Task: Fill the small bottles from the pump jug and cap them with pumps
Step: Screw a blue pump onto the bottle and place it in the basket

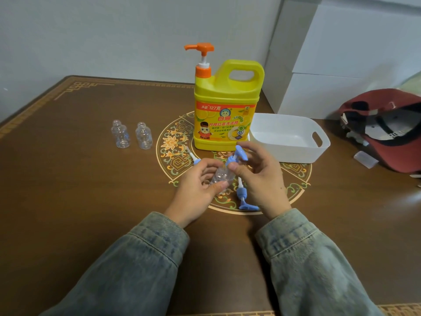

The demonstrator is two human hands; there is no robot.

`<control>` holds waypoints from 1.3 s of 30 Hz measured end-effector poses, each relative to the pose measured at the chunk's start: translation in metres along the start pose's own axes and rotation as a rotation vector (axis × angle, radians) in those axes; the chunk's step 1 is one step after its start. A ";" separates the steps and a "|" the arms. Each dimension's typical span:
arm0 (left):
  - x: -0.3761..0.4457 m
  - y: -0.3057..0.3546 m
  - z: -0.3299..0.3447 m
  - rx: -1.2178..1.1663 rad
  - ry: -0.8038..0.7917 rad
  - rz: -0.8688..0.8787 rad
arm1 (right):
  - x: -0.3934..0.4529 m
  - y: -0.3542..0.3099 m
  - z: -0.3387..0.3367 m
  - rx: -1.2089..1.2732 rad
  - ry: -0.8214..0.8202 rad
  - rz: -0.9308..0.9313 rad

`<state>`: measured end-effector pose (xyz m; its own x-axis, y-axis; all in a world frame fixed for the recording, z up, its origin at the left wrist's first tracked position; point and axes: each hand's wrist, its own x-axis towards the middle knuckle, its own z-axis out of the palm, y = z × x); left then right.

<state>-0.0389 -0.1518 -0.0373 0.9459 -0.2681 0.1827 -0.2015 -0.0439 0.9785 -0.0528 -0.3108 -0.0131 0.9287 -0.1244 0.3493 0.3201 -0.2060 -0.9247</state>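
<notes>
Hands meet over the middle of a brown table point(91, 179) with a gold medallion pattern, and we look down on them from above. Our left hand point(196, 190) wraps around a small clear bottle point(222, 176), tilted with its neck toward the right so the other hand can work on it. Our right hand point(257, 176) pinches the collar of a blue pump point(237, 156) seated on that neck, seemingly to turn it; we cannot tell whether it is going on or coming off. The bottle looks empty, though fingers hide much of it.

A second blue pump point(243, 197) lies flat just below the right hand, and a third point(193, 157) peeks out beyond the left. Two more open clear bottles point(120, 136) point(144, 135) stand upright and empty, well to the left. The yellow pump jug point(224, 108) stands just behind the hands, spout pointing left. Beside it on the right sits an empty white bin point(303, 153).
</notes>
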 end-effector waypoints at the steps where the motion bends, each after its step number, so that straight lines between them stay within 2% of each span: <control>1: 0.000 0.000 0.000 0.005 0.000 0.004 | 0.000 0.002 0.001 -0.005 0.008 -0.005; 9: 0.000 0.001 0.002 0.016 0.000 0.018 | -0.001 0.008 -0.004 0.153 -0.104 0.017; 16: -0.001 0.000 0.002 0.029 -0.020 0.002 | 0.000 0.010 -0.006 0.000 -0.035 0.034; 19: -0.001 -0.001 0.001 0.004 -0.005 -0.008 | 0.000 0.007 -0.011 0.079 -0.113 0.034; 22: 0.000 0.000 0.000 -0.005 0.001 -0.002 | -0.001 0.008 -0.019 0.165 -0.122 0.042; 28: -0.001 0.001 0.001 0.028 -0.016 0.000 | -0.001 0.005 -0.012 0.062 -0.082 0.064; 32: -0.002 0.001 0.000 0.018 -0.017 -0.008 | -0.003 0.004 -0.015 0.159 -0.150 0.080; 36: -0.002 0.001 0.002 0.025 -0.021 -0.009 | -0.002 0.004 -0.010 0.085 -0.093 0.077; 39: -0.002 0.002 0.002 0.014 -0.024 -0.013 | -0.002 0.004 -0.012 0.096 -0.130 0.067</control>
<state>-0.0419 -0.1533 -0.0362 0.9422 -0.2906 0.1671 -0.1925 -0.0610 0.9794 -0.0557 -0.3231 -0.0157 0.9629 -0.0073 0.2698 0.2675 -0.1075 -0.9576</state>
